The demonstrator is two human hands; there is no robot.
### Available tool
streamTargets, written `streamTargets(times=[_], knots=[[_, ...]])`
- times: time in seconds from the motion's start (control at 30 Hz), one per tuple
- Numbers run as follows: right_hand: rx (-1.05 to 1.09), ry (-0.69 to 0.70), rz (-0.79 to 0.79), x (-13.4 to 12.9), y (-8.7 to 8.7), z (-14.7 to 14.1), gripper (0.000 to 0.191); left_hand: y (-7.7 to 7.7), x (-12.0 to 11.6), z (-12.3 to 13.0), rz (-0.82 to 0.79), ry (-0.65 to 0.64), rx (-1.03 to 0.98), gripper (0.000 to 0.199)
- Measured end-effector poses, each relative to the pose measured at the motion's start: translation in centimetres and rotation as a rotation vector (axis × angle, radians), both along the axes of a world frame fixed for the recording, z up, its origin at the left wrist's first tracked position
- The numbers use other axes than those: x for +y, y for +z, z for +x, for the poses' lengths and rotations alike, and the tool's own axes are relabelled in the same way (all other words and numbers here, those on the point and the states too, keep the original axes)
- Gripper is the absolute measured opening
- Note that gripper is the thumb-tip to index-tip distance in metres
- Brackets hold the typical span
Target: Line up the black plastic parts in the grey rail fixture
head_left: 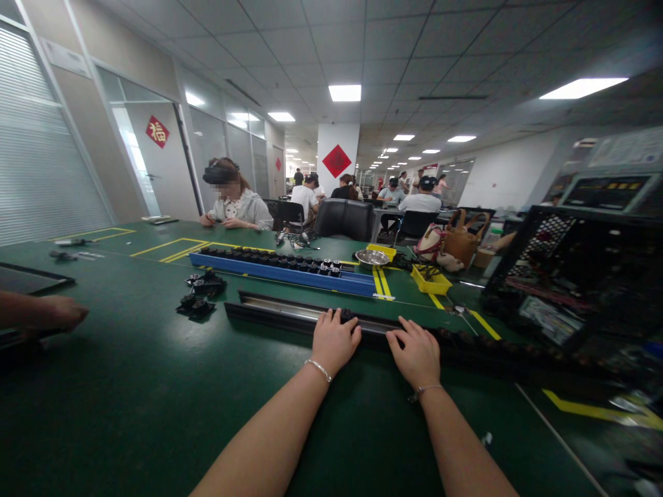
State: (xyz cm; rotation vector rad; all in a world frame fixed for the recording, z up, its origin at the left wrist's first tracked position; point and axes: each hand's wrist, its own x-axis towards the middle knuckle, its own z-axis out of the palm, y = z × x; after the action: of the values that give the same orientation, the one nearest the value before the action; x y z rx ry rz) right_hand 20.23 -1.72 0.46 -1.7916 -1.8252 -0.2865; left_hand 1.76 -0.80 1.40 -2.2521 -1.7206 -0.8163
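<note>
A long black channel rail (269,314) with a shiny inner floor lies across the green table in front of me. My left hand (334,342) is over its middle, with thumb and forefinger closed about a small black part (348,316) in the channel. Further right, my right hand (418,355) rests on the rail's near edge, fingers apart and nothing visible in them. Dark small parts (466,338) line the rail's right stretch. Loose black parts (199,293) lie in a pile beyond its left end.
Behind the rail, a blue tray (290,276) holds rows of black parts. A metal bowl (371,257) and a yellow bin (431,281) stand beyond it. An open computer case (559,276) stands at right. Another person's hand (62,314) is at left; a person (235,200) sits across.
</note>
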Motion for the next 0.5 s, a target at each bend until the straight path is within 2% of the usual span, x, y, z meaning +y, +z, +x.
streamTargets(times=[0.5], knots=[[-0.002, -0.005, -0.014, -0.08, 0.09, -0.06, 0.039, 0.32, -0.10, -0.80, -0.019, 0.013, 0.005, 0.036]])
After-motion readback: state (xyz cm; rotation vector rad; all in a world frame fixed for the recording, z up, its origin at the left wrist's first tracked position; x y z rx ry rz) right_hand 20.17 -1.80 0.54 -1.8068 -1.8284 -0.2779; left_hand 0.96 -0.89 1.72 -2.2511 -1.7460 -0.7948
